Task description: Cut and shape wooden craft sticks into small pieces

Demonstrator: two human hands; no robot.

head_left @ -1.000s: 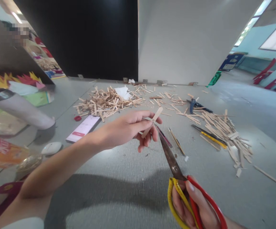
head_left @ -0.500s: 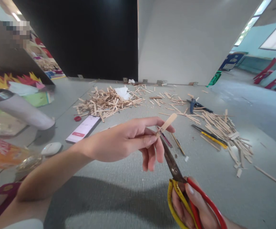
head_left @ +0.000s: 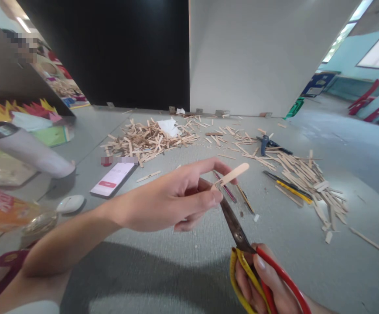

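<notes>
Between the thumb and fingers of my left hand (head_left: 172, 198) is a wooden craft stick (head_left: 233, 174), its rounded end pointing up and to the right. Small dark marks show on the stick near my thumb. My right hand (head_left: 271, 279) grips a pair of scissors (head_left: 237, 229) by their handles, one yellow and one red. The dark blades point up and left, with their tips partly hidden behind my left fingers. Whether the blades touch the stick I cannot tell.
Behind my left hand lies a heap of craft sticks (head_left: 150, 139). More sticks (head_left: 300, 174) are scattered at right beside blue-handled pliers (head_left: 264, 144) and a yellow cutter (head_left: 292, 189). At left are a phone (head_left: 114, 176), a white mouse-like case (head_left: 70, 203) and a tumbler (head_left: 29, 150).
My left hand has moved slightly down and nearer the scissors. The craft stick has turned from steep to a flatter slant, reaching further right. My right hand and the scissors have hardly moved.
</notes>
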